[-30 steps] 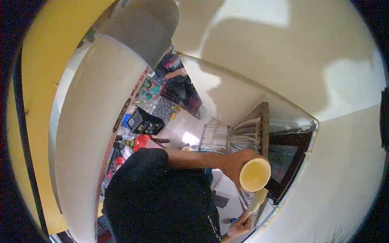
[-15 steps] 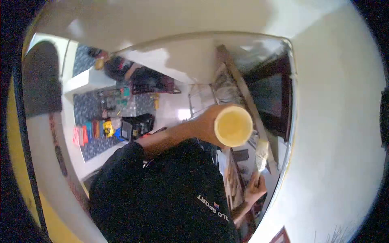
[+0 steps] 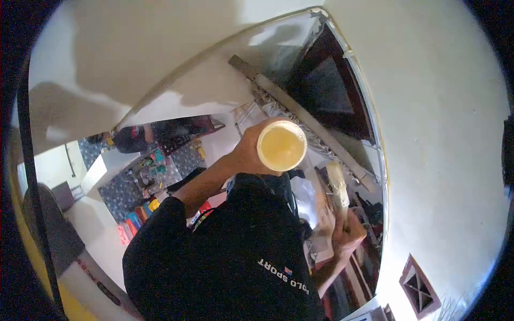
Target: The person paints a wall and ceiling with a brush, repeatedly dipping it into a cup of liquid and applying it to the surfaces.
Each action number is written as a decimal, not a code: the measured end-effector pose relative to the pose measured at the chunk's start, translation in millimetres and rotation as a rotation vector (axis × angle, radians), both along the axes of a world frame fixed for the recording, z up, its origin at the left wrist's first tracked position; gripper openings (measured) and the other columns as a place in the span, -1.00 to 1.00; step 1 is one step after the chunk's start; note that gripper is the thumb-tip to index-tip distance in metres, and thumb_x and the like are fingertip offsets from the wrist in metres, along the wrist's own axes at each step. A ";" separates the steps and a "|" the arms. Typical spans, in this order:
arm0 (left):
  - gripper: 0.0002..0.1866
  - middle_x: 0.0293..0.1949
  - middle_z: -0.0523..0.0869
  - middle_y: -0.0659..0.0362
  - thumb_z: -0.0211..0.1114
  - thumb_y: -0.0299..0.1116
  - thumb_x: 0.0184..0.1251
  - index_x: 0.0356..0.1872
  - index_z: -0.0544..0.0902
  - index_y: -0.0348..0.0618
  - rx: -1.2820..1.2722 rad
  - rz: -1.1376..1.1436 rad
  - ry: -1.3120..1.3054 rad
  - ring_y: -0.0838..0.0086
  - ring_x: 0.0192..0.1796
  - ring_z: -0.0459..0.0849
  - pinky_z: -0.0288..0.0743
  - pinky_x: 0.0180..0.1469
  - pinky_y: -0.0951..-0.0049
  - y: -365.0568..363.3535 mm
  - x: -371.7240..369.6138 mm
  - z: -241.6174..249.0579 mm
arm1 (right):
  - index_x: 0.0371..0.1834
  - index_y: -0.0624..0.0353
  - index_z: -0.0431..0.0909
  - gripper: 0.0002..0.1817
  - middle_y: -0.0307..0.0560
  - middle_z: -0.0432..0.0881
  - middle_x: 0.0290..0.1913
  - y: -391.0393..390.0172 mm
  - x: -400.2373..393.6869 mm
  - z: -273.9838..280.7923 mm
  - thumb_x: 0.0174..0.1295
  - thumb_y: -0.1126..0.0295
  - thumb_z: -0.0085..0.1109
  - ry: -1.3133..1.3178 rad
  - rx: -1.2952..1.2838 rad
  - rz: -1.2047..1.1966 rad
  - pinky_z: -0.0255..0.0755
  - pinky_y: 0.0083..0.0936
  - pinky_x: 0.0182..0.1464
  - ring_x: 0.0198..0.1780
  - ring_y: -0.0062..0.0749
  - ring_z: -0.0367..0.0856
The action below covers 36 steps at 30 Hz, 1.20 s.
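My left hand (image 3: 250,151) is wrapped around a round, open cup (image 3: 282,145), whose pale rim faces up toward me. Pale yellow liquid that looks like paint (image 3: 281,147) fills part of it. Lower and to the right, my right hand (image 3: 349,231) grips the handle of a paintbrush (image 3: 337,184). The brush's bristles point up, away from my fist, and look coated in something cream-coloured. Brush and cup are apart. Most of my left fingers are hidden behind the cup.
A long wooden beam (image 3: 308,123) slants behind the cup, alongside a dark framed opening (image 3: 326,85). Pale wall (image 3: 433,134) rises at right. Far below left, colourful items (image 3: 140,214) lie on a patterned floor (image 3: 115,198). A small brown-framed opening (image 3: 420,286) shows at lower right.
The view has turned. In it, the cup and my left hand sit further up and left, and the brush is higher with its bristles tilted left. Both hands keep their holds.
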State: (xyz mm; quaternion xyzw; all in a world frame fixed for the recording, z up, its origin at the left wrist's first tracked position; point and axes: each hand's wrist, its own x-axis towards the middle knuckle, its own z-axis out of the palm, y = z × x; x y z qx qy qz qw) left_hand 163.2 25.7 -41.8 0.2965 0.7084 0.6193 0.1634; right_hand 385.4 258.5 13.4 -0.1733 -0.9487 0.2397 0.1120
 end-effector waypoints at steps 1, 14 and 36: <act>-0.07 0.08 0.56 0.03 0.65 -0.25 -0.43 0.14 0.41 -0.24 0.004 -0.017 -0.006 0.28 0.12 0.54 0.37 0.19 0.27 6.2 -4.1 -6.1 | -0.31 0.31 0.60 -0.88 0.01 0.55 -0.57 3.8 -11.9 14.4 0.11 0.50 0.21 -0.106 0.009 0.031 0.27 -0.52 -0.61 -0.66 -0.43 0.47; -0.30 -0.04 0.57 0.08 0.54 -0.25 -0.28 0.02 0.47 -0.13 -0.101 -0.165 0.339 0.13 0.00 0.53 0.30 0.05 0.14 32.2 -35.7 -22.9 | -0.34 0.14 0.54 -0.83 -0.14 0.49 -0.64 -52.1 -140.4 110.0 0.12 0.28 0.21 -0.454 0.456 0.251 0.39 -0.42 -0.61 -0.62 -0.32 0.55; -0.29 -0.01 0.59 0.08 0.52 -0.26 -0.28 0.05 0.47 -0.16 0.081 -0.182 0.480 0.15 -0.01 0.55 0.29 0.04 0.13 36.0 -36.8 -15.5 | -0.48 0.11 0.51 -0.91 -0.23 0.51 -0.54 -91.7 -163.9 88.7 0.07 0.37 0.05 -0.701 0.596 0.339 0.40 -0.50 -0.50 -0.47 -0.47 0.55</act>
